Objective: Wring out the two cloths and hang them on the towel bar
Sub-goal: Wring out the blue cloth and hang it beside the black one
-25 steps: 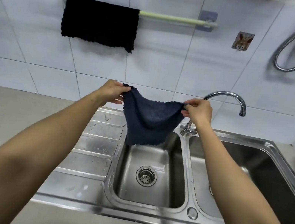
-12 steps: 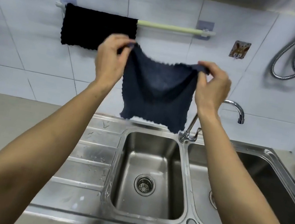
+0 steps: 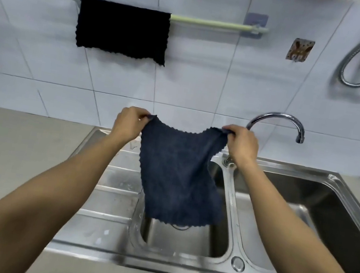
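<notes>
Head view shows us holding the blue cloth [image 3: 179, 179] spread over the small basin of the sink [image 3: 182, 241], so we start with the risks closest to us. Each corner is held only by a pinch, and a damp cloth is likely heavy; if either pinch slackens as we lift, that corner could drop and the cloth would fall into the basin. The tap [image 3: 279, 122] curves just behind our right hand [image 3: 241, 146], and we judge that a careless upward swing could catch a knuckle or snag the cloth on its spout. Farther off, the black cloth [image 3: 123, 29] already hangs over the left half of the towel bar [image 3: 219, 24]; only the right half is bare, and aiming too far left would bunch one cloth over the other.

Both forearms reach forward and slightly inward, wrists about level with the counter's back edge. Our left hand [image 3: 129, 125] has its fingers curled, pinching the cloth's upper left corner against the thumb. Our right hand does the same at the upper right corner. The top edge sags between them, and the cloth hangs free, its lower edge above the basin.
</notes>
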